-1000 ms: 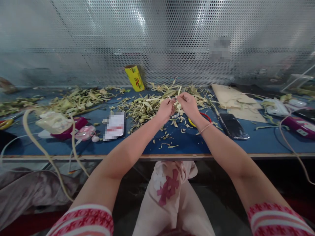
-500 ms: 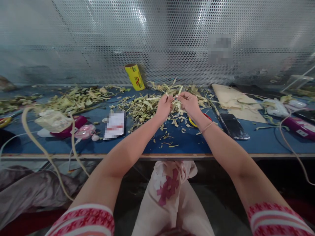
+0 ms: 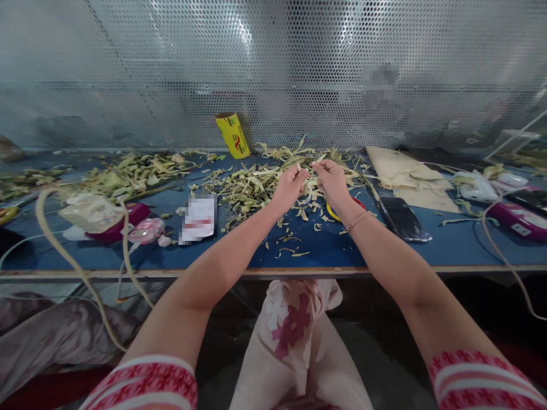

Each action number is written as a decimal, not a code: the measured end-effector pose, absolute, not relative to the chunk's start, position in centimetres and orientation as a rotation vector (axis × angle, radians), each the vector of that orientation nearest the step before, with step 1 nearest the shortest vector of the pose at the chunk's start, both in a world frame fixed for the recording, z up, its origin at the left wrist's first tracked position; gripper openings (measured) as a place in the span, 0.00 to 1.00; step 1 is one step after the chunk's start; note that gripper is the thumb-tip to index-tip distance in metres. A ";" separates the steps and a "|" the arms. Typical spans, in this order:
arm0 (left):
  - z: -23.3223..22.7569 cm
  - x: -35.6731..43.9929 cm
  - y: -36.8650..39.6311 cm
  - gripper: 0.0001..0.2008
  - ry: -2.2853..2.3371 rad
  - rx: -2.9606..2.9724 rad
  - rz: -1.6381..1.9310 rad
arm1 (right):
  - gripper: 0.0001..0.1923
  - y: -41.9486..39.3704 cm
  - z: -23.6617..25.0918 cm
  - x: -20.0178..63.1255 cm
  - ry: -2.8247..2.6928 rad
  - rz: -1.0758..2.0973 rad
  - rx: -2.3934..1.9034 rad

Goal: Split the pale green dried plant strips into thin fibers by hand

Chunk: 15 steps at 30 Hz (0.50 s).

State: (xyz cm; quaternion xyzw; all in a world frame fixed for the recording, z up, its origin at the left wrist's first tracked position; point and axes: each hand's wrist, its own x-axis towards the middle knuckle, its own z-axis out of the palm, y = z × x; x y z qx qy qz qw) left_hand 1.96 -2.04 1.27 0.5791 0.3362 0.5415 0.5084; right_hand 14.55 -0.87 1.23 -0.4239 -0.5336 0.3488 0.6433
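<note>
Knees in pale pink cloth with a darker pink print (image 3: 294,330) fill the bottom centre of the frame, and two bare forearms run up from the lower corners toward the middle. Past the near edge of the blue-topped work table (image 3: 384,250), small pale green trimmings (image 3: 290,250) lie scattered on the blue. Just above them, at centre frame, the left hand (image 3: 289,189) is curled shut, its fingertips pinching a thin pale green leaf strip (image 3: 310,169). The right hand (image 3: 332,181), with a thin bracelet at the wrist, pinches the same strip from the other side, so the two grips nearly touch. The strip is held just above the heap of shredded pale green husk (image 3: 252,185) that spreads to the left.

Judging by the grips, the strip is being split or stripped. This goes best with both pinches close to the tear and a steady pull outward along the fibre, so the waste falls on the heap. A black phone (image 3: 404,219) lies right of centre, near the right wrist. At the back, a yellow printed roll (image 3: 233,135) leans against the perforated metal screen (image 3: 171,68).
</note>
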 end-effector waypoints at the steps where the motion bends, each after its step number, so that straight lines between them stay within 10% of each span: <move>1: 1.2 1.9 -1.9 0.14 0.801 1.426 1.312 | 0.17 -0.8 1.2 14.6 -1.206 0.793 -0.959; 15: 0.4 1.8 -0.2 0.21 0.760 1.248 1.485 | 0.20 -1.4 1.6 13.8 -1.246 0.953 -0.839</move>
